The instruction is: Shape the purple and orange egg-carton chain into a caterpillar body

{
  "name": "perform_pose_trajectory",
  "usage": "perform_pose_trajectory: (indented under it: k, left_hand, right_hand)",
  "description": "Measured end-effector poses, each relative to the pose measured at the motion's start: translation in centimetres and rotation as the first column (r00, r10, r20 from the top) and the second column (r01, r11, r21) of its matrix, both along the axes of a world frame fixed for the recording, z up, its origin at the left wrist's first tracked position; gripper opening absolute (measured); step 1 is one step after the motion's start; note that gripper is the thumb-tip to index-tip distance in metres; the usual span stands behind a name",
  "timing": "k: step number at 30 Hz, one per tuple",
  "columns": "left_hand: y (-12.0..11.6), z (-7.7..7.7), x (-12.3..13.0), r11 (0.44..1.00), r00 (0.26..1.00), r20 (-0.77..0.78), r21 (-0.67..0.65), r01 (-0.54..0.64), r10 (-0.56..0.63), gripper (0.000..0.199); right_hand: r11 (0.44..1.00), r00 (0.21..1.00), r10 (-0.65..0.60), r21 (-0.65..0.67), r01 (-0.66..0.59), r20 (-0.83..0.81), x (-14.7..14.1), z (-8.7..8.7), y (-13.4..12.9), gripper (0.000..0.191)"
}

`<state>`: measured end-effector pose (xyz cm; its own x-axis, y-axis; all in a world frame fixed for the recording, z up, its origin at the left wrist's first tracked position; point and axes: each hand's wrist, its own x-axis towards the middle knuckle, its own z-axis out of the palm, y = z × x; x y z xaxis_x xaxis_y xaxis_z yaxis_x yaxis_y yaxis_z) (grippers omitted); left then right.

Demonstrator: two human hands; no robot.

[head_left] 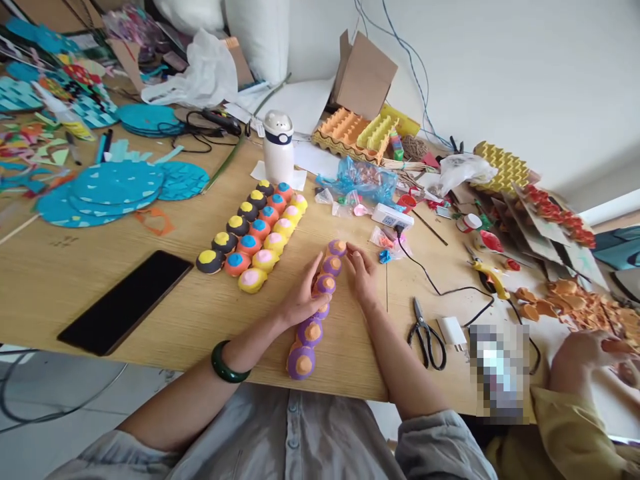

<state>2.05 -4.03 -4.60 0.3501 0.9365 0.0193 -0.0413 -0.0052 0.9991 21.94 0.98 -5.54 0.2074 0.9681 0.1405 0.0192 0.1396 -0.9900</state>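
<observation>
A strip of purple egg-carton cups [311, 331] with orange lumps on top lies lengthwise on the table in front of me. My left hand [305, 293] grips it around the middle, thumb across the top and fingers along its left side, hiding part of some cups. Beside the strip's far end is my right hand [362, 277], its fingers loosely bent and apart; the fingertips are near or touching the last cup. To the left stand similar rows: black cups with yellow tops [237, 225], orange cups with blue tops [260, 230] and yellow cups with pink tops [265, 259].
A black phone [127, 300] lies at left, blue discs [117, 180] beyond it. A white bottle [279, 147] stands behind the rows. Right are scissors [425, 337], a white charger [451, 331], a power strip [393, 217] with a cord, and another person's hand [580, 357] by orange carton pieces [575, 300].
</observation>
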Motion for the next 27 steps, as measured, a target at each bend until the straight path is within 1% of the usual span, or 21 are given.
perform_pose_trajectory:
  k: [3, 5, 7, 10, 12, 13, 14, 16, 17, 18, 19, 20, 21, 22, 23, 24, 25, 26, 27]
  left_hand:
    - [0.1, 0.1, -0.2, 0.991, 0.988, -0.154, 0.133, 0.014, 0.007, 0.097]
    - [0.2, 0.3, -0.4, 0.981, 0.975, -0.221, 0.191, 0.019, 0.025, 0.09]
    - [0.3, 0.3, -0.6, 0.974, 0.966, -0.25, 0.228, -0.014, 0.073, 0.081]
    - [0.3, 0.6, -0.8, 0.946, 0.94, -0.272, 0.302, -0.117, 0.203, 0.063]
    - [0.5, 1.4, -0.4, 0.916, 0.925, -0.265, 0.365, -0.166, 0.273, 0.054]
    - [0.6, 2.0, 0.2, 0.902, 0.924, -0.259, 0.4, -0.163, 0.282, 0.052]
    - [0.9, 2.6, 1.0, 0.886, 0.928, -0.254, 0.443, -0.138, 0.272, 0.05]
    - [1.6, 4.0, 3.4, 0.81, 0.934, -0.297, 0.586, 0.013, 0.199, 0.052]
    - [2.0, 4.5, 4.8, 0.776, 0.93, -0.33, 0.625, 0.086, 0.163, 0.054]
    - [2.5, 4.8, 6.3, 0.759, 0.914, -0.391, 0.626, 0.179, 0.107, 0.059]
    - [3.1, 4.9, 7.9, 0.744, 0.882, -0.47, 0.602, 0.29, 0.037, 0.065]
    - [3.7, 4.8, 9.3, 0.736, 0.833, -0.554, 0.556, 0.387, -0.019, 0.07]
    - [4.3, 4.5, 10.5, 0.734, 0.777, -0.627, 0.503, 0.456, -0.054, 0.072]
    - [4.9, 4.1, 11.5, 0.733, 0.755, -0.652, 0.481, 0.48, -0.066, 0.074]
    - [5.5, 3.7, 12.3, 0.731, 0.743, -0.665, 0.474, 0.491, -0.069, 0.076]
    - [6.2, 3.4, 12.8, 0.731, 0.735, -0.675, 0.471, 0.494, -0.062, 0.077]
    - [6.8, 3.1, 13.0, 0.734, 0.732, -0.68, 0.474, 0.486, -0.046, 0.077]
    - [7.5, 3.1, 13.1, 0.736, 0.731, -0.682, 0.481, 0.476, -0.027, 0.073]
    - [8.2, 3.2, 12.9, 0.737, 0.733, -0.681, 0.492, 0.464, -0.007, 0.064]
  right_hand:
    - [0.998, 0.988, -0.06, -0.018, 0.058, -0.143, -0.9, -0.3, -0.3, 0.05]
    - [0.998, 0.962, -0.062, -0.009, 0.062, -0.266, -0.8, -0.1, -0.1, 0.057]
    - [1.0, 0.929, -0.026, -0.007, 0.025, -0.369, -0.4, 0.2, 0.1, 0.065]
    - [0.999, 0.895, 0.016, -0.033, -0.034, -0.445, 0.3, 0.7, 0.2, 0.074]
    - [0.998, 0.884, 0.024, -0.04, -0.048, -0.468, 0.8, 0.9, 0.2, 0.074]
    - [0.998, 0.877, 0.026, -0.035, -0.048, -0.48, 1.1, 1.1, 0.1, 0.073]
    - [0.999, 0.872, 0.029, -0.026, -0.048, -0.489, 1.3, 1.1, 0.0, 0.072]
    - [0.999, 0.883, 0.047, 0.002, -0.052, -0.467, 1.4, 1.1, 0.0, 0.074]
    - [0.998, 0.902, 0.061, 0.021, -0.057, -0.427, 1.2, 1.0, 0.0, 0.076]
    - [0.997, 0.927, 0.074, 0.041, -0.063, -0.367, 0.9, 0.7, 0.0, 0.078]
    - [0.996, 0.956, 0.073, 0.07, -0.055, -0.282, 0.4, 0.4, 0.1, 0.079]
    - [0.995, 0.967, 0.056, 0.09, -0.034, -0.25, 0.0, 0.1, 0.1, 0.073]
    - [0.993, 0.973, 0.029, 0.114, -0.002, -0.231, -0.4, -0.2, 0.2, 0.071]
    - [0.979, 0.968, -0.082, 0.163, 0.123, -0.236, -0.6, -0.5, 0.2, 0.073]
    - [0.956, 0.944, -0.163, 0.189, 0.223, -0.288, -0.5, -0.7, 0.3, 0.078]
    - [0.97, 0.935, -0.12, 0.163, 0.182, -0.332, -0.1, -0.7, 0.3, 0.083]
    - [0.995, 0.931, 0.019, 0.102, 0.02, -0.364, 0.5, -0.6, 0.3, 0.085]
    - [0.997, 0.922, 0.064, 0.071, -0.04, -0.383, 1.3, -0.4, 0.2, 0.088]
    - [0.997, 0.916, 0.075, 0.056, -0.058, -0.395, 2.2, -0.1, 0.2, 0.089]
